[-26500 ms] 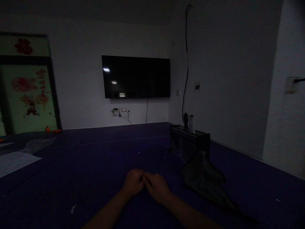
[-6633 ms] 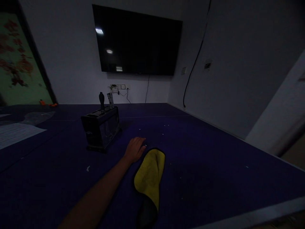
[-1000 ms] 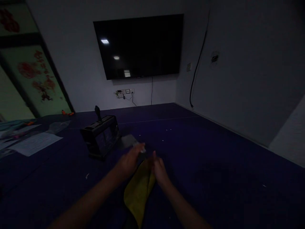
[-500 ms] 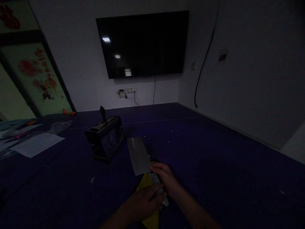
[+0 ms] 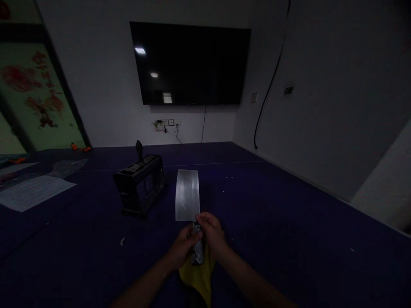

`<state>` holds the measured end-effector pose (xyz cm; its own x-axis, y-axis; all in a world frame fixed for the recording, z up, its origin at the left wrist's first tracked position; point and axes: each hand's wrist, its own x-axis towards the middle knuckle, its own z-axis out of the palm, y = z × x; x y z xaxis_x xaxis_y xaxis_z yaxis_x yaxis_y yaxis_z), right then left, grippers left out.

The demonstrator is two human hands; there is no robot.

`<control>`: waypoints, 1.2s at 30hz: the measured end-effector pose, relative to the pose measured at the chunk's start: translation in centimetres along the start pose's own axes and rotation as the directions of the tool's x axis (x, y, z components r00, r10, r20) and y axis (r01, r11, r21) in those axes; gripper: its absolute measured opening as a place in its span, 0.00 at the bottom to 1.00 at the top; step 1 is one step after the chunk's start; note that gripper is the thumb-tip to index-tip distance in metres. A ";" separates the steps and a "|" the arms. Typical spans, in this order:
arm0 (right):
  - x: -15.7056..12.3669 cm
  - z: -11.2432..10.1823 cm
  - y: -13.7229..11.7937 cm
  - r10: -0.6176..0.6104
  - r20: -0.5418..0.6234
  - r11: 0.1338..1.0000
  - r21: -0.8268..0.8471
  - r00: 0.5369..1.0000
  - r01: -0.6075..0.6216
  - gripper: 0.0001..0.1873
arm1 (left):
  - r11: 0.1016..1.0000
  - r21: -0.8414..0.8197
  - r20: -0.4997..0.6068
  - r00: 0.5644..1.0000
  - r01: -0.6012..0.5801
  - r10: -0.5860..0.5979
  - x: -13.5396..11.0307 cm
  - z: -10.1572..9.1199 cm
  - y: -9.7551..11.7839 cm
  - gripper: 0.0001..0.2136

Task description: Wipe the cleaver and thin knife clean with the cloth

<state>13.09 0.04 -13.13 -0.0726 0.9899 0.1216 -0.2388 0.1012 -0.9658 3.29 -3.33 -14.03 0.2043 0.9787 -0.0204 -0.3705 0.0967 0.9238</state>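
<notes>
cleaver (image 5: 187,195) | handle (image 5: 198,252): between left hand (image 5: 182,247) and right hand (image 5: 212,233) | blade: beyond both

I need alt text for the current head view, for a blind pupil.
The left hand and right hand hold a cleaver, blade pointing away, over a yellow cloth on a blue surface. A black stand with one handle sticking up stands to the left; a dark television hangs behind.

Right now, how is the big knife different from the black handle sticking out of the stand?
The big knife shows a wide gray blade; the black handle shows none. The left hand and right hand grip the big knife; the black handle stands up from the dark stand.
</notes>
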 end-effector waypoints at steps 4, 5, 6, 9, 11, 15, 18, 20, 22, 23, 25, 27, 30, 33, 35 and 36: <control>1.1 -0.1 -0.8 -0.151 0.014 0.958 -0.244 0.988 0.150 0.19 | 0.998 -0.048 0.028 0.999 0.048 -0.047 0.0 -0.7 0.2 0.17; 1.5 -0.8 -1.2 -0.190 -0.002 0.936 -0.302 0.982 0.180 0.19 | 0.997 -0.058 0.049 0.998 0.053 -0.050 0.0 -0.8 0.2 0.17; 1.8 -1.7 -1.6 -0.227 -0.029 0.912 -0.356 0.973 0.202 0.18 | 0.996 -0.065 0.069 0.996 0.059 -0.055 0.0 -0.9 0.2 0.17; 2.6 -4.5 -2.6 -0.295 -0.075 0.845 -0.487 0.953 0.223 0.18 | 0.995 -0.055 0.104 0.992 0.082 -0.076 0.0 -1.2 0.4 0.17; 2.8 -5.8 -2.5 -0.269 -0.066 0.794 -0.579 0.961 0.183 0.17 | 0.997 -0.020 0.122 0.989 0.080 -0.077 0.0 -1.2 0.6 0.17; 2.7 -6.1 -1.0 -0.157 -0.016 0.723 -0.684 0.988 0.103 0.13 | 0.995 0.054 0.123 0.989 0.079 -0.086 -0.4 -1.3 0.7 0.17; 2.9 -5.8 -0.3 -0.143 -0.037 0.761 -0.643 0.989 0.086 0.14 | 0.993 0.071 0.146 0.984 0.090 -0.099 -0.7 -1.3 0.5 0.17; 3.3 -6.1 -0.8 -0.168 -0.100 0.788 -0.612 0.981 0.073 0.16 | 0.992 0.070 0.181 0.977 0.105 -0.116 -0.7 -1.3 0.4 0.17; 3.5 -7.1 -2.2 -0.243 -0.221 0.809 -0.583 0.945 0.072 0.20 | 0.991 0.071 0.201 0.972 0.113 -0.125 -0.7 -1.3 0.3 0.16; 3.5 -7.7 -3.1 -0.297 -0.301 0.815 -0.574 0.906 0.077 0.21 | 0.991 0.074 0.206 0.971 0.112 -0.125 -0.7 -1.3 0.3 0.17; 3.2 -9.2 -5.3 -0.408 -0.476 0.815 -0.575 0.779 0.075 0.24 | 0.990 0.091 0.212 0.969 0.107 -0.124 -0.6 -1.3 0.3 0.17; 2.5 -10.5 -7.3 -0.499 -0.618 0.809 -0.583 0.608 0.072 0.26 | 0.987 0.121 0.205 0.970 0.108 -0.131 -0.6 -1.3 0.3 0.16; 1.3 -10.8 -8.9 -0.687 -0.668 0.722 -0.669 0.287 0.173 0.23 | 0.983 0.150 0.169 0.977 0.101 -0.126 -0.5 -1.2 0.2 0.16; 0.5 -9.0 -7.8 -0.830 -0.441 0.538 -0.794 0.343 0.282 0.21 | 0.984 0.151 0.140 0.983 0.099 -0.120 -0.3 -1.2 0.1 0.16; 0.3 -7.2 -5.8 -0.863 -0.242 0.422 -0.827 0.443 0.372 0.20 | 0.983 0.146 0.115 0.985 0.108 -0.126 -0.2 -1.1 0.1 0.16; 0.2 -6.3 -4.7 -0.864 -0.164 0.386 -0.823 0.476 0.417 0.18 | 0.984 0.144 0.098 0.987 0.109 -0.124 -0.2 -1.1 0.2 0.16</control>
<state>20.28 0.41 -10.03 0.3303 0.4002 0.8549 0.6744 0.5336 -0.5104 2.17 -3.26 -14.29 0.3365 0.9366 -0.0973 -0.2117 0.1759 0.9614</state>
